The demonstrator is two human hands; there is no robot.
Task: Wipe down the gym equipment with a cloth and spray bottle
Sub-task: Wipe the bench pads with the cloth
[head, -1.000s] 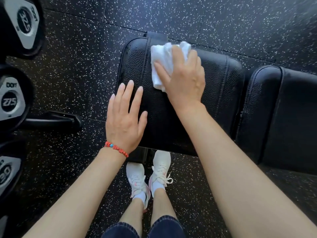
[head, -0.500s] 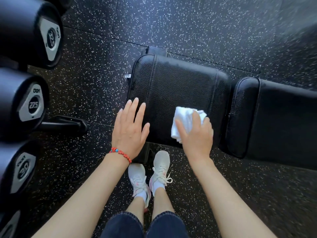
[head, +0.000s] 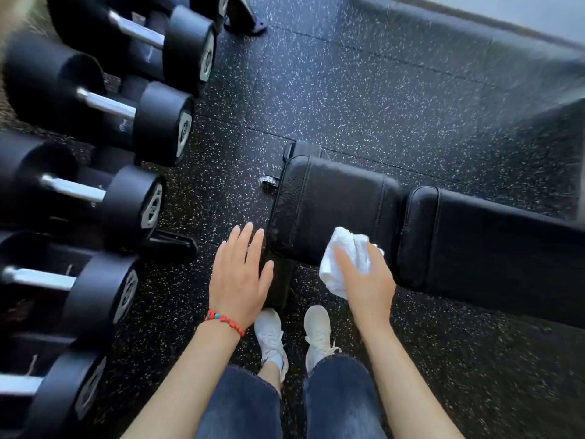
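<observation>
A black padded bench lies across the floor, its short seat pad (head: 335,207) at the middle and its long back pad (head: 493,245) running right. My right hand (head: 367,280) grips a bunched white cloth (head: 343,258) at the near edge of the seat pad, by the gap between the two pads. My left hand (head: 239,274), with a red bead bracelet, hovers flat and empty with fingers spread, just off the seat pad's near left corner. No spray bottle is in view.
A rack of black dumbbells (head: 126,115) with chrome handles fills the left side. A black rack foot (head: 172,243) juts toward the bench. My white shoes (head: 294,337) stand on speckled black rubber floor (head: 364,99). A dark base runs along the far right wall.
My right hand has dragged the cloth from the seat pad's far edge to its near edge. My left hand has come off the pad. The view has pulled back, showing more dumbbells.
</observation>
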